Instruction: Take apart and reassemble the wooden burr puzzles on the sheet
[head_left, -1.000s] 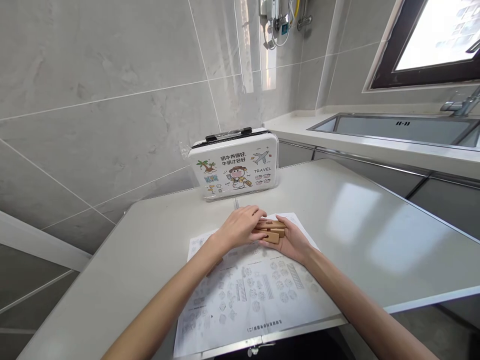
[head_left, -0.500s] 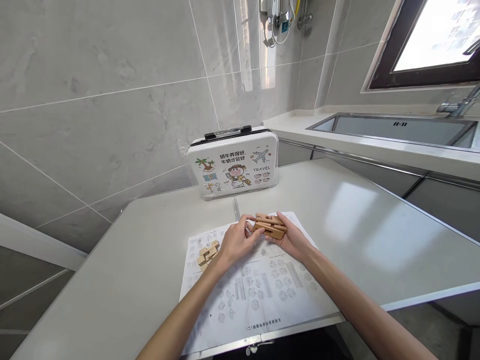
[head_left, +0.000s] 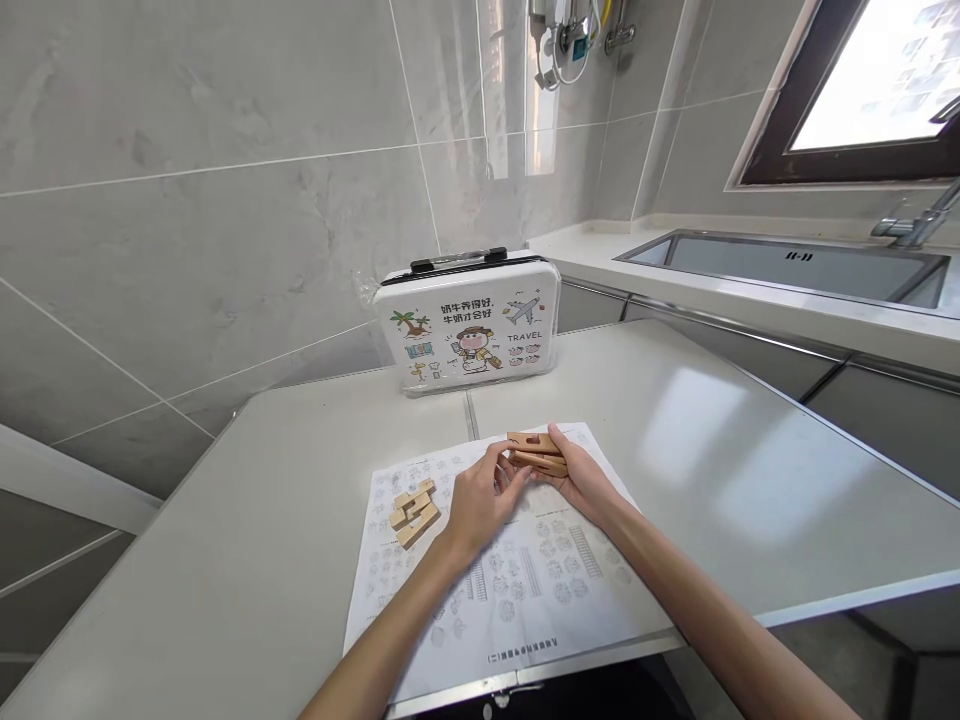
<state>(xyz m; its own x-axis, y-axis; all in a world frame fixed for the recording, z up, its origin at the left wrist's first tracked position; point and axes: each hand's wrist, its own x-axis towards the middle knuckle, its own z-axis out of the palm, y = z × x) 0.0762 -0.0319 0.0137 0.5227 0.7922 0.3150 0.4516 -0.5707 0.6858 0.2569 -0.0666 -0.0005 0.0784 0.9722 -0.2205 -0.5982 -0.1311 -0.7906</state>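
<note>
Several brown slotted wooden puzzle pieces (head_left: 537,443) are held stacked between my two hands, above the far part of a printed sheet (head_left: 517,610). My right hand (head_left: 581,475) wraps round their right end. At their left end, the bent fingers and thumb of my left hand (head_left: 484,495) close on the same pieces. Paler notched wooden pieces (head_left: 413,512) lie in a small group on the sheet, left of my left hand. My fingers hide part of the brown pieces.
A white suitcase (head_left: 472,325) with cartoon prints, in clear plastic wrap, stands at the back of the pale table (head_left: 247,540) by the tiled wall. On the right, a counter holds a metal sink (head_left: 787,262) below a window.
The brown pieces have turned slightly in my hands, and the front one sits closer to the rear one. My left hand has shifted slightly right, showing more of the pale pieces.
</note>
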